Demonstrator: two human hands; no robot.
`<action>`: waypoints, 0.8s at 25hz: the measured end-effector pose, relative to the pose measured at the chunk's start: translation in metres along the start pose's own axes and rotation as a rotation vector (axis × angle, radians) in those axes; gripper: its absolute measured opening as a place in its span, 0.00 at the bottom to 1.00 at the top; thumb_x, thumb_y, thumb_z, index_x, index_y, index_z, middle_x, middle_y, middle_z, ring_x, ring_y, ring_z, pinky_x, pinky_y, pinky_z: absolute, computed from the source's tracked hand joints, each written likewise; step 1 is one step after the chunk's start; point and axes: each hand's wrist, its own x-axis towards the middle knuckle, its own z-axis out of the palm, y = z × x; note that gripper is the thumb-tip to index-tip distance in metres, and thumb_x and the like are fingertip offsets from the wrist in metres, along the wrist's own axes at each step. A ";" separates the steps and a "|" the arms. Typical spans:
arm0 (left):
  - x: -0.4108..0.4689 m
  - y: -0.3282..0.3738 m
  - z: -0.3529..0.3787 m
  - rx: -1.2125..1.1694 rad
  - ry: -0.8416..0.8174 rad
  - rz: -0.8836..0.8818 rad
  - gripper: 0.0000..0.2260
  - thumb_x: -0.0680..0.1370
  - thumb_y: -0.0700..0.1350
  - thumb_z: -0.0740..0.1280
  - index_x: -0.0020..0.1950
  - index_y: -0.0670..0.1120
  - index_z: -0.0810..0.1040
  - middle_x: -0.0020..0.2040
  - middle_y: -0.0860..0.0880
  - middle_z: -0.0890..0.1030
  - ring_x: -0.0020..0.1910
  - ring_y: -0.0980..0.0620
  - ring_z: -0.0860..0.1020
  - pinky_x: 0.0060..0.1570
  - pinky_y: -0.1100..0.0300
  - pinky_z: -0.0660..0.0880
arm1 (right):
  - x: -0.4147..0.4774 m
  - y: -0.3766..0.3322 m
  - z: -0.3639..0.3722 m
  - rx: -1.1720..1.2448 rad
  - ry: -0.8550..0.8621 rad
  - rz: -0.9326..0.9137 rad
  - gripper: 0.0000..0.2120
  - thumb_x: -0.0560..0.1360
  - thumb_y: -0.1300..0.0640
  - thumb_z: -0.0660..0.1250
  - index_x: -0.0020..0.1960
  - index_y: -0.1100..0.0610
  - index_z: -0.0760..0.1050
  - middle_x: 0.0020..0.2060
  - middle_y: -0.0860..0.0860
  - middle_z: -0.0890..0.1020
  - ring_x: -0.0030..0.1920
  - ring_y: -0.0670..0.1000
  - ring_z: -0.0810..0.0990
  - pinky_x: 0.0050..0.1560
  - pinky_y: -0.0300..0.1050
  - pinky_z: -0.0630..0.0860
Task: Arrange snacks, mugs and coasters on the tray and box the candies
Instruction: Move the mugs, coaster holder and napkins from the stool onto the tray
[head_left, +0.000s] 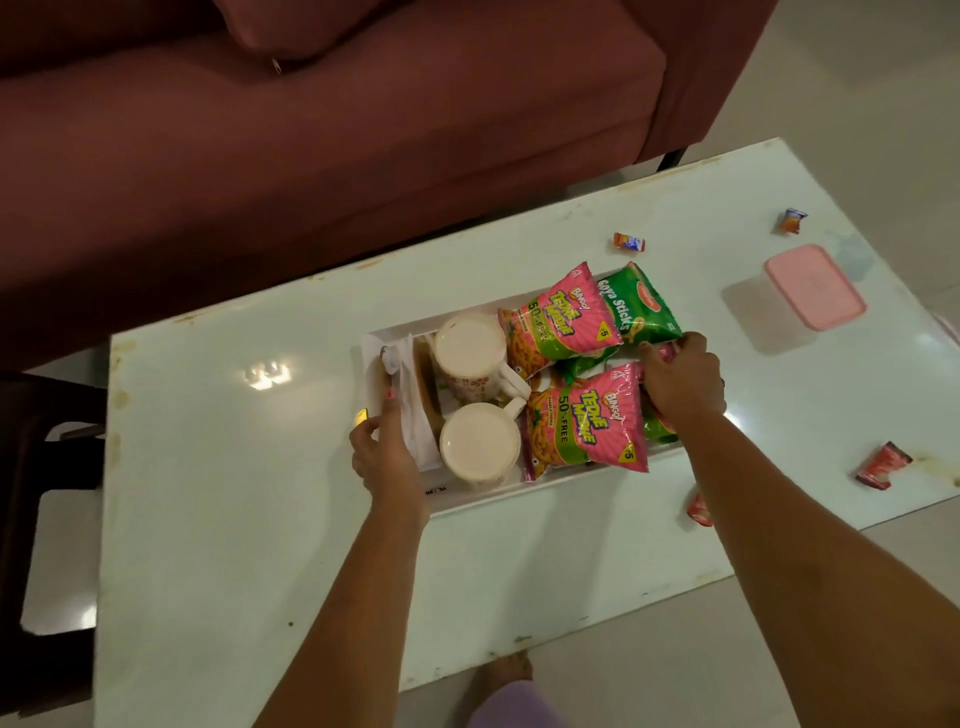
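White glossy tabletop (260, 493) before a maroon sofa (311, 156), with both hands set at the ends of a loaded white rectangular tray (545, 486).

Two white mugs (470, 348) are stood side by side in the tray's left half, with brown coasters (423, 384) and a white paper napkin (410, 421) just beside them. Two pink snack packets (587, 421) and a green snack packet (641, 306) are laid across the right half. The left hand (387, 452) is laid at the tray's left end, one finger straight along the napkin; whether its grip is closed on anything cannot be told. The right hand (680, 384) is curled over the packets at the right end, and what its grip pinches is hidden. A pink-lidded translucent plastic box (813, 288) is stood well to the right of the tray, and four wrapped candies (628, 242) are scattered loose on the tabletop.
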 end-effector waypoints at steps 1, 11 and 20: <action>-0.002 0.004 -0.001 -0.005 -0.010 -0.006 0.23 0.68 0.67 0.64 0.57 0.55 0.72 0.68 0.47 0.70 0.65 0.45 0.70 0.65 0.44 0.68 | -0.002 0.000 -0.001 -0.022 -0.016 -0.023 0.26 0.75 0.43 0.60 0.66 0.57 0.63 0.60 0.61 0.73 0.60 0.65 0.73 0.60 0.61 0.70; -0.147 0.018 0.060 0.475 0.017 0.485 0.25 0.70 0.50 0.72 0.64 0.51 0.68 0.73 0.49 0.63 0.70 0.44 0.63 0.67 0.37 0.60 | -0.038 0.020 -0.060 -0.031 0.007 -0.207 0.32 0.75 0.48 0.63 0.74 0.51 0.54 0.75 0.55 0.53 0.74 0.61 0.52 0.65 0.64 0.63; -0.214 -0.031 0.182 0.418 -0.371 0.546 0.19 0.71 0.36 0.68 0.61 0.46 0.71 0.62 0.45 0.71 0.61 0.44 0.72 0.57 0.46 0.74 | 0.043 0.054 -0.122 -0.111 0.054 -0.289 0.22 0.74 0.55 0.64 0.67 0.53 0.67 0.71 0.55 0.60 0.70 0.61 0.58 0.61 0.60 0.68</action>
